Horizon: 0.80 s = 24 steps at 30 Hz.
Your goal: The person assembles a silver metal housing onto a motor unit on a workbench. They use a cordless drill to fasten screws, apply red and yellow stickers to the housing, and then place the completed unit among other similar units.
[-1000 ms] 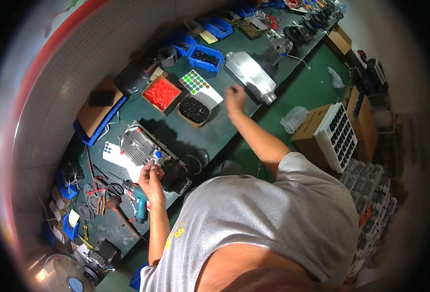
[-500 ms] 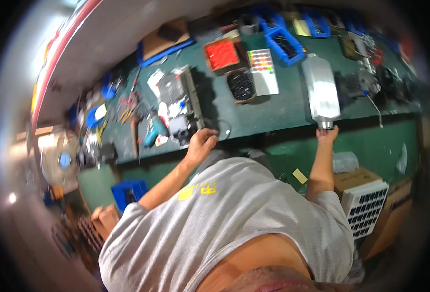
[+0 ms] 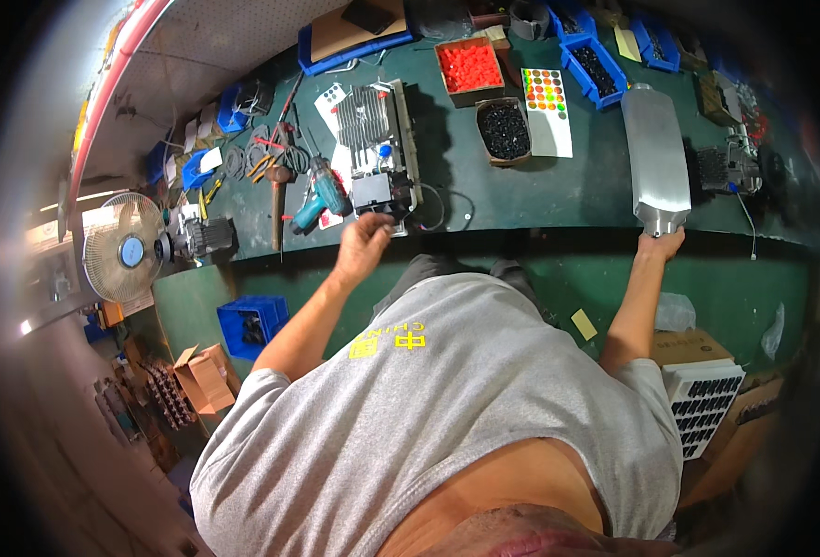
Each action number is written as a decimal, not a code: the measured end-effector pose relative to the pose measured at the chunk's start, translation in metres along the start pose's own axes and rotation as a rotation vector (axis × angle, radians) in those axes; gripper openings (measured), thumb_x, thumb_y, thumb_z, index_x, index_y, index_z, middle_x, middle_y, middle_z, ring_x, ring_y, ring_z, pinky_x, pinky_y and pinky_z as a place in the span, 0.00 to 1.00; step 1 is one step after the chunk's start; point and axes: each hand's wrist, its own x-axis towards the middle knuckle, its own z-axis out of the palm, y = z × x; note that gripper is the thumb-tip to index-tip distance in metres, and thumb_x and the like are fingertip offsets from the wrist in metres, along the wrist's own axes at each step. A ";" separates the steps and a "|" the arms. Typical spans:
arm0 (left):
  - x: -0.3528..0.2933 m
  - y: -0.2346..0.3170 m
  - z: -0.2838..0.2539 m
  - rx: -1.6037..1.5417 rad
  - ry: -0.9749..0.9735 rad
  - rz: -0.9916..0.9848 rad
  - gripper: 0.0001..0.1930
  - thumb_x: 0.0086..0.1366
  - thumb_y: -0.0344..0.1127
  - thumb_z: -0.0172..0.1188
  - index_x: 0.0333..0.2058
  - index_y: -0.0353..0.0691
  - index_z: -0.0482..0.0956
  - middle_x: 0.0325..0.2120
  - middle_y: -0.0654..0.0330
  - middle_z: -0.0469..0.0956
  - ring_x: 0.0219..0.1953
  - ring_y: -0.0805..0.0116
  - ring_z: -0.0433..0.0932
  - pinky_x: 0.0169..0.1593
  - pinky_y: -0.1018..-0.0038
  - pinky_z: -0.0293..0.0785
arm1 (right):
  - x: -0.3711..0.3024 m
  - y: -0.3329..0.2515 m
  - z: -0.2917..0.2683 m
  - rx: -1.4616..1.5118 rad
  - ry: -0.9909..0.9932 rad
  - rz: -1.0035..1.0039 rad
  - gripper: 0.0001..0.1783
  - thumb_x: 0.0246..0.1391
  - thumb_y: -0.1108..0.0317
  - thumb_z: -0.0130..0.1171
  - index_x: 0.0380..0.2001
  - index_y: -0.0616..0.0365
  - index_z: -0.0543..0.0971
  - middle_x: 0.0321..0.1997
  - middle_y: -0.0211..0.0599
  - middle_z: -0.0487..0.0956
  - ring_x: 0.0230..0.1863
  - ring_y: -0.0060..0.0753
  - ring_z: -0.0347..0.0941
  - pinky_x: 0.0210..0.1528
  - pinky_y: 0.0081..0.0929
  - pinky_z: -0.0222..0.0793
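The left hand (image 3: 362, 243) is curled, fingers bent inward at the near end of the finned unit (image 3: 379, 148), touching or just short of its black end block; whether the fingers pinch anything there cannot be told. The unit lies lengthwise on the green bench (image 3: 559, 200), left of centre in the frame, with thin wires looping out on its right side.

The right hand (image 3: 661, 243) sits at the bench's near edge, right of centre, fingers closed on the narrow near end of the silver housing (image 3: 656, 158). The housing runs away from the hand toward the upper right of the frame, flat on the bench.

Between the two pieces, in the upper middle, stand a box of black parts (image 3: 504, 130) and, just beside it, a sheet of coloured dots (image 3: 547, 110). Above and left of them is a box of red caps (image 3: 468, 67). Blue bins (image 3: 596, 70) line the top right.

Left of the finned unit lies a teal drill (image 3: 322, 190), near a hammer (image 3: 277, 200) and scattered pliers and cables. At the far left of the frame a fan (image 3: 124, 249) stands at the bench end. A blue crate (image 3: 254, 325) sits on the floor lower left, and a white tray of black parts (image 3: 702, 404) is at lower right, beside the person's grey shirt (image 3: 429, 418).
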 end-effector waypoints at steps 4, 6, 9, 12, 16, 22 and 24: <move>0.045 0.029 -0.073 0.050 0.138 0.213 0.11 0.71 0.29 0.57 0.49 0.30 0.79 0.33 0.64 0.81 0.33 0.79 0.75 0.38 0.79 0.73 | -0.066 0.000 -0.005 0.098 -0.169 0.065 0.21 0.64 0.56 0.49 0.54 0.55 0.78 0.55 0.37 0.81 0.54 0.42 0.80 0.54 0.45 0.78; 0.074 0.052 -0.105 0.090 0.172 0.319 0.12 0.71 0.30 0.58 0.49 0.29 0.79 0.34 0.64 0.82 0.35 0.80 0.74 0.40 0.79 0.73 | -0.124 0.002 0.002 0.109 -0.201 0.103 0.20 0.63 0.56 0.50 0.53 0.53 0.78 0.54 0.34 0.81 0.53 0.40 0.80 0.54 0.44 0.78; 0.111 0.110 -0.142 0.208 0.149 0.461 0.21 0.73 0.40 0.59 0.55 0.28 0.77 0.45 0.51 0.83 0.48 0.68 0.79 0.54 0.71 0.74 | -0.201 0.028 0.006 0.184 -0.292 0.220 0.19 0.64 0.56 0.51 0.52 0.52 0.78 0.52 0.31 0.82 0.52 0.36 0.80 0.52 0.42 0.80; 0.163 0.132 -0.179 0.221 0.120 0.554 0.35 0.73 0.54 0.55 0.64 0.28 0.68 0.57 0.43 0.76 0.60 0.57 0.74 0.64 0.65 0.68 | -0.296 0.079 0.026 0.143 -0.342 0.361 0.20 0.65 0.54 0.48 0.52 0.53 0.77 0.54 0.33 0.81 0.53 0.38 0.79 0.54 0.43 0.78; 0.205 0.159 -0.194 0.012 -0.046 0.428 0.42 0.71 0.63 0.52 0.68 0.30 0.62 0.63 0.44 0.69 0.66 0.52 0.67 0.68 0.61 0.61 | -0.390 0.136 0.045 0.025 -0.459 0.463 0.21 0.69 0.50 0.45 0.54 0.50 0.76 0.52 0.29 0.81 0.53 0.33 0.78 0.55 0.39 0.75; 0.224 0.162 -0.214 -0.068 -0.052 0.338 0.27 0.76 0.51 0.50 0.50 0.28 0.80 0.38 0.56 0.81 0.40 0.69 0.76 0.48 0.69 0.73 | -0.447 0.193 0.047 -0.006 -0.423 0.449 0.18 0.68 0.52 0.53 0.49 0.53 0.76 0.46 0.31 0.80 0.46 0.29 0.79 0.48 0.35 0.77; 0.259 0.139 -0.237 0.010 -0.030 0.354 0.23 0.74 0.48 0.55 0.49 0.29 0.81 0.38 0.59 0.83 0.38 0.73 0.77 0.46 0.74 0.74 | -0.452 0.211 0.042 0.005 -0.475 0.486 0.17 0.67 0.51 0.55 0.46 0.53 0.77 0.44 0.30 0.82 0.45 0.29 0.79 0.47 0.33 0.76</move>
